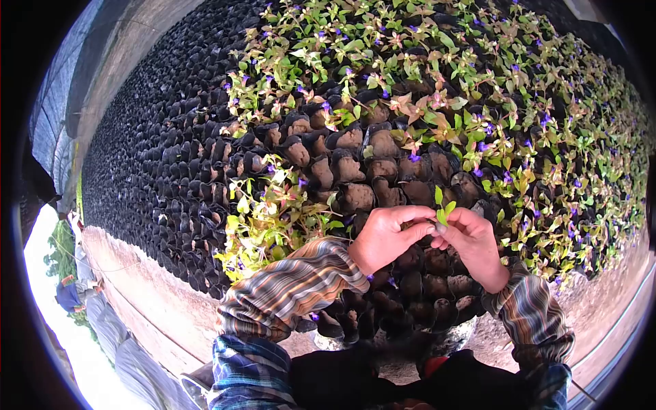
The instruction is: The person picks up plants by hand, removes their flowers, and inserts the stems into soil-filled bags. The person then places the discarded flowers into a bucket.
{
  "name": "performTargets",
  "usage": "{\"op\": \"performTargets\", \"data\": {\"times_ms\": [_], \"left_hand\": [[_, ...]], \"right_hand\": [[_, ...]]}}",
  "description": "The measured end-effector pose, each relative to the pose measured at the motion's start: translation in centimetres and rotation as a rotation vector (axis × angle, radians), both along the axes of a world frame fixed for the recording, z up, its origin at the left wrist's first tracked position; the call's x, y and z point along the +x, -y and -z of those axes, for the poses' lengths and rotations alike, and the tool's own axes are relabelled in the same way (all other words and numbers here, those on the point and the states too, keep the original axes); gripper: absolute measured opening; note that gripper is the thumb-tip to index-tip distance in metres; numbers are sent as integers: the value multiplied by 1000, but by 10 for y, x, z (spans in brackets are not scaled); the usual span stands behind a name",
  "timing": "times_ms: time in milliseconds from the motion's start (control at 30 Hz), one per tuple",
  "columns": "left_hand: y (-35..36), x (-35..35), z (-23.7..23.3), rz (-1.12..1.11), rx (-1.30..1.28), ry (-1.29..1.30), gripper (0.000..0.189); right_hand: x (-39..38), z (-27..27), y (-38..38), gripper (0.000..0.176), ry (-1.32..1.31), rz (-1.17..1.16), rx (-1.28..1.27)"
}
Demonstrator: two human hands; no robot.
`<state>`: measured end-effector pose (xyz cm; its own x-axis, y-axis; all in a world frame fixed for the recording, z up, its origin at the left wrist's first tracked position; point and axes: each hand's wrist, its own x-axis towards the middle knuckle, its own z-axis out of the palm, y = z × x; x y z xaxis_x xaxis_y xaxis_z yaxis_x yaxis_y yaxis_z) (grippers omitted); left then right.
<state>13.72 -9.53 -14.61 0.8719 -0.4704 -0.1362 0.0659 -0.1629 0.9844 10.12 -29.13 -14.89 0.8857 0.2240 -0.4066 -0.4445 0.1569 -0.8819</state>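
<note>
Both hands meet over rows of black soil-filled nursery bags (390, 193). My left hand (391, 236) is closed, thumb and forefinger pinched together at the base of a small green cutting (444, 208). Against it, my right hand (471, 244) pinches the same cutting between thumb and fingers, its leaves pointing up. The exact grip of each fingertip on the stem is partly hidden. Beside my left forearm lies a heap of leafy cuttings (273, 217) with purple flowers, resting on the bags.
Flowering plants (547, 137) with small purple blooms fill the bags ahead and to the right. More black bags (157, 150) stretch away at left. A pale dirt path (150, 280) runs along the left, and a person in blue (70, 295) is far off there.
</note>
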Motion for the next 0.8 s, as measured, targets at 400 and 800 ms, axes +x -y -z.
{"op": "performTargets", "data": {"times_ms": [400,800], "left_hand": [[-133,152,32,-530,941,543,15],[-141,180,79,-385,1399,819,10]], "right_hand": [[-14,4,8,20,-113,10,-65],[-24,12,24,18,-175,-16,-89]]}}
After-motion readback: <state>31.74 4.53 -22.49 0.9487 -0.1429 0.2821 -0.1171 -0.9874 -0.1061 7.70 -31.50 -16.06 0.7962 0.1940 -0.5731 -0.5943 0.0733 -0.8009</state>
